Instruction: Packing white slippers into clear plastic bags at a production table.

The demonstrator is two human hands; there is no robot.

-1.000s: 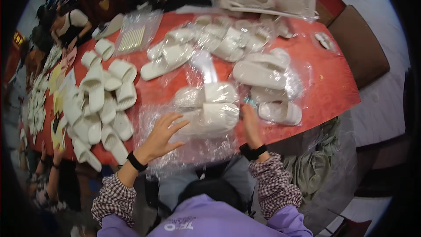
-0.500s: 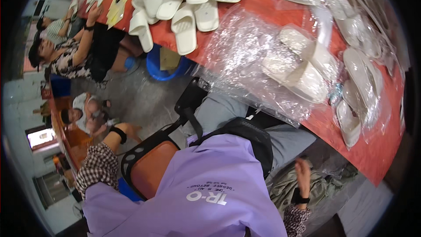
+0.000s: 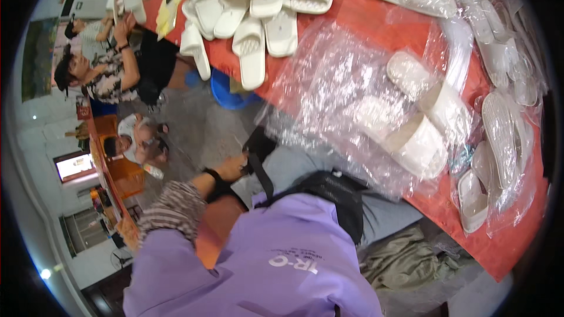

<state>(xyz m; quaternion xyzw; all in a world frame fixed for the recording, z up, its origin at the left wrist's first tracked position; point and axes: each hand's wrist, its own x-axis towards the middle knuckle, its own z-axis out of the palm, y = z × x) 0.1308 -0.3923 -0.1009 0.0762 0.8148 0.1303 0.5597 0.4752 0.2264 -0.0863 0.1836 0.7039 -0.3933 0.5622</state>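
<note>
My left hand [image 3: 234,167], with a black band at the wrist, is beside the black armrest [image 3: 258,141] of the chair I sit in. Its fingertips meet the armrest's edge, but their shape is too small and blurred to show whether they grip it. My right hand is out of view. On the red table [image 3: 352,0] in front of me, a pair of white slippers [image 3: 420,141] lies on or inside clear plastic wrap [image 3: 320,76].
Loose white slippers [image 3: 249,53] are piled at the far left of the table, and bagged slippers [image 3: 496,141] line its right side. A blue bin [image 3: 226,94] stands under the table edge. Other people [image 3: 111,76] sit to the left. Greenish cloth [image 3: 405,258] lies at lower right.
My left hand has moved right and forward to the chair's armrest. My right hand, earlier at lower right beside the cloth, has left the view. The view has shifted slightly.
</note>
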